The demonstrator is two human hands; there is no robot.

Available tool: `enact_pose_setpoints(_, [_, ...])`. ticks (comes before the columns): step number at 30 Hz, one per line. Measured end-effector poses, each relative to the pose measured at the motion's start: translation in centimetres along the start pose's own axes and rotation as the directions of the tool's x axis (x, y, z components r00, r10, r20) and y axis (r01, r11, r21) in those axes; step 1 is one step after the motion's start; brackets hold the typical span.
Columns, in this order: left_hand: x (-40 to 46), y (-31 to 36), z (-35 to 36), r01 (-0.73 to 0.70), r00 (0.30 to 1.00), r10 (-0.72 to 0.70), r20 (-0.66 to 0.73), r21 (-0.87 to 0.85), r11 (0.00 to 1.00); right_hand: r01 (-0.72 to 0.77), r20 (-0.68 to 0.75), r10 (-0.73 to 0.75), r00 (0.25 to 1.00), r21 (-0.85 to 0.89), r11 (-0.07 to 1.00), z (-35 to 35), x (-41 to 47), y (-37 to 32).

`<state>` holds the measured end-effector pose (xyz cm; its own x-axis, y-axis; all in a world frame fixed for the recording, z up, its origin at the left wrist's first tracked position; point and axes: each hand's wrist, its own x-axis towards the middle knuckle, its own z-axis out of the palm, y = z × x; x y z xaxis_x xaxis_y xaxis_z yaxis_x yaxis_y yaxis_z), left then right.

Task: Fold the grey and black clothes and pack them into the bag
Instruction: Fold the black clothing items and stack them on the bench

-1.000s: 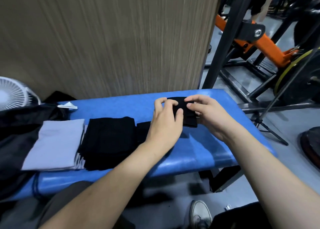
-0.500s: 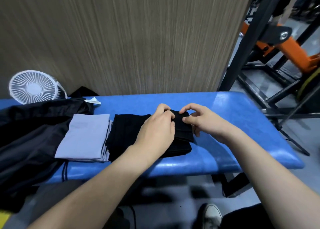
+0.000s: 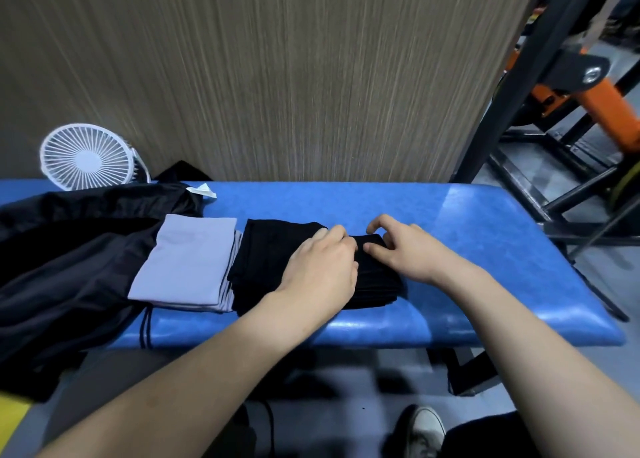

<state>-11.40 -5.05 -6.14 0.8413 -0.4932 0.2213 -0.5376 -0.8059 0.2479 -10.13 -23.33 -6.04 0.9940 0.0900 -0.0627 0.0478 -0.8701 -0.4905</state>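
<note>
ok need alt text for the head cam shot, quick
Two bare hands, left hand and right hand, press a folded black garment on a blue padded bench. A folded grey garment lies beside it, next to a black bag and white fan.

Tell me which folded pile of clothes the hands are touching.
The black folded pile, right of the light grey folded pile; left hand and right hand rest on it.

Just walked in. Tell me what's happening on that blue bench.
A person is folding clothes on the bench. Both hands are on a folded black garment: the left hand lies on top of it, and the right hand touches its right end with curled fingers. A folded grey garment lies just left of it, partly on a black bag. Nothing is packed yet.
</note>
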Motion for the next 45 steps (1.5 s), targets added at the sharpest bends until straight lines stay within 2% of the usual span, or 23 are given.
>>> enact_pose_setpoints(3, [-0.2, -0.4, 0.2, 0.012, 1.0, -0.012, -0.004, -0.053, 0.999, -0.025, -0.023, 0.023, 0.999, -0.099, 0.995, 0.1, -0.1, -0.3])
enact_pose_setpoints(7, [-0.9, -0.9, 0.0, -0.062, 0.998, 0.059, -0.027, -0.102, 0.993, -0.055, -0.103, 0.031, 0.994, -0.242, 0.969, -0.3, -0.9, -0.8])
enact_pose_setpoints(12, [-1.4, -2.9, -2.1, -0.106, 0.985, 0.101, -0.138, -0.027, 0.994, 0.062, -0.27, -0.15, 0.951, -0.307, 0.95, -0.2, -1.5, -2.0])
enact_pose_setpoints(16, [-2.0, -6.6, -3.8, -0.071, 0.986, 0.073, -0.151, 0.016, 0.997, 0.165, -0.205, -0.234, 0.951, -0.303, 0.939, 0.8, -2.2, -3.9])
enact_pose_setpoints(20, [-3.3, -11.2, -4.9, -0.042, 0.999, 0.043, -0.016, 0.056, 0.998, 0.271, -0.082, -0.31, 0.947, -0.313, 0.91, 2.1, -2.0, -5.1])
enact_pose_setpoints(23, [-4.8, -14.4, -5.2, -0.001, 0.999, 0.004, 0.051, -0.075, 0.997, 0.312, -0.019, -0.333, 0.943, -0.301, 0.901, 3.2, -1.4, -5.9])
enact_pose_setpoints(25, [-6.0, -15.8, -5.5, 0.019, 1.0, -0.016, 0.027, -0.142, 0.99, 0.323, 0.007, -0.335, 0.942, -0.286, 0.902, 3.9, -1.1, -6.4])
enact_pose_setpoints(29, [-8.0, -17.9, -6.1, 0.036, 0.995, -0.042, -0.087, -0.076, 0.996, 0.319, 0.041, -0.321, 0.946, -0.286, 0.903, 4.8, -0.7, -7.5])
enact_pose_setpoints(33, [-9.1, -19.2, -4.6, 0.058, 0.996, -0.06, 0.073, 0.032, 0.998, 0.301, 0.093, -0.286, 0.954, -0.32, 0.898, 5.5, -0.4, -7.7])
enact_pose_setpoints(39, [-8.5, -18.4, -3.4, 0.071, 0.993, -0.071, 0.091, 0.003, 0.997, 0.285, 0.103, -0.268, 0.958, -0.469, 0.836, 6.8, 0.1, -7.6])
enact_pose_setpoints(45, [-8.2, -17.2, -2.6, 0.098, 0.992, -0.099, 0.083, 0.023, 0.995, 0.292, 0.085, -0.288, 0.954, -0.484, 0.825, 6.6, 0.0, -6.8])
